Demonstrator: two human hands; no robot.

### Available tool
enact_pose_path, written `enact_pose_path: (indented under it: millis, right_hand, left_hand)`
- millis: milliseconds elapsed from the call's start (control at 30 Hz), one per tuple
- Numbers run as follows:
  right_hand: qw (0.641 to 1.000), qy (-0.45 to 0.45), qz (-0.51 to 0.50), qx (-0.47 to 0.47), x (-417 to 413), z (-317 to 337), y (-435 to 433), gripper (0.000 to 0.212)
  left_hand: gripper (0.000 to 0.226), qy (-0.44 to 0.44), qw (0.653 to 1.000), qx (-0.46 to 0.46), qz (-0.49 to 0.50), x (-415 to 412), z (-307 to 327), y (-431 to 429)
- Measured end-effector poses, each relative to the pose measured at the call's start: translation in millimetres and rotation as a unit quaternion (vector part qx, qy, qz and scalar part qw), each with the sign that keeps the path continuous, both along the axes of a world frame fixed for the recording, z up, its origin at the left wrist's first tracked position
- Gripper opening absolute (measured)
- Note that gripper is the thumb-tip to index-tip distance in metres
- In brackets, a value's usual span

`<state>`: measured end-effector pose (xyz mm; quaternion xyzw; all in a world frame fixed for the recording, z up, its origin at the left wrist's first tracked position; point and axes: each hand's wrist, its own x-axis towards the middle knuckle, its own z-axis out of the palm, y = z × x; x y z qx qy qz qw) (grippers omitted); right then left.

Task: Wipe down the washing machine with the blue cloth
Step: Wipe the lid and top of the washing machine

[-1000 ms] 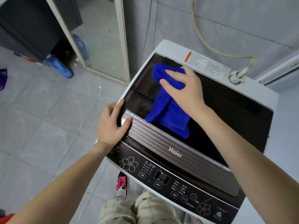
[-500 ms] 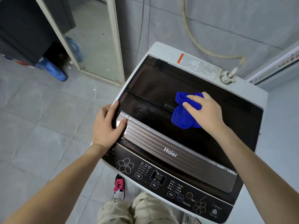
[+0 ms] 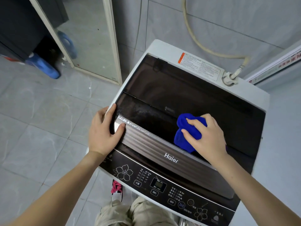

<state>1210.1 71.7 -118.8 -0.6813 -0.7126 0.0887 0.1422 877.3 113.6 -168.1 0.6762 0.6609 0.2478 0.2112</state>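
Brand: you can read "Haier" in white on the grey handle strip (image 3: 146,144) at the washing machine's (image 3: 254,92) front edge | control panel (image 3: 216,199): Chinese button captions and litre figures, too small to read | back-edge sticker (image 3: 199,66): print illegible | wall strip (image 3: 276,66): red characters, cut off.
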Motion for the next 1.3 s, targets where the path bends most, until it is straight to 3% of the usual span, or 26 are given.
enact_pose_path:
  millis: [233, 433, 567, 700, 800, 867, 1000, 1133, 1233, 1300]
  right_hand:
    - [0.999, 0.016, 0.043, 0.018, -79.3, -4.8, 71.9, 0.036]
    - [0.999, 0.002, 0.006, 0.041, -13.1, -1.4, -3.1, 0.033]
    - [0.997, 0.054, -0.044, 0.018, -12.2, 0.4, 3.0, 0.027]
    - [0.986, 0.075, -0.034, 0.145, -39.3, 13.9, 48.8, 0.033]
    - [0.958, -0.032, -0.048, 0.282, -47.7, 17.5, 71.5, 0.033]
    - [0.943, -0.098, -0.044, 0.314, -48.7, 9.1, 70.5, 0.033]
    - [0.989, -0.077, 0.018, 0.128, -49.1, 1.6, 56.4, 0.039]
    - [0.994, -0.055, 0.080, -0.046, -33.0, 27.6, 67.1, 0.063]
    - [0.992, -0.056, 0.100, -0.053, -24.7, 33.8, 79.1, 0.078]
    - [0.990, -0.072, 0.123, -0.012, -26.2, 29.9, 82.6, 0.076]
  left_hand:
    - [0.072, 0.002, 1.000, -0.002, -0.006, -0.6, 1.7, -1.8]
    - [0.071, 0.003, 1.000, -0.003, -0.005, -1.6, -0.1, -1.4]
    - [0.071, 0.006, 1.000, -0.002, -0.006, -1.8, -0.8, 0.0]
    - [0.070, -0.001, 1.000, -0.002, -0.010, -2.3, 0.5, -1.0]
    - [0.070, -0.003, 1.000, 0.000, -0.013, -3.0, -1.4, -0.7]
    - [0.070, -0.003, 1.000, 0.001, -0.010, -3.3, -2.5, -0.1]
    - [0.070, 0.000, 1.000, 0.004, -0.007, -3.2, -3.7, -0.3]
    - [0.069, -0.005, 1.000, 0.005, -0.009, -3.2, -4.6, -0.3]
    - [0.070, -0.006, 1.000, 0.010, -0.011, -2.7, -4.4, 0.3]
    - [0.069, -0.005, 1.000, 0.011, -0.009, -2.7, -4.6, 0.2]
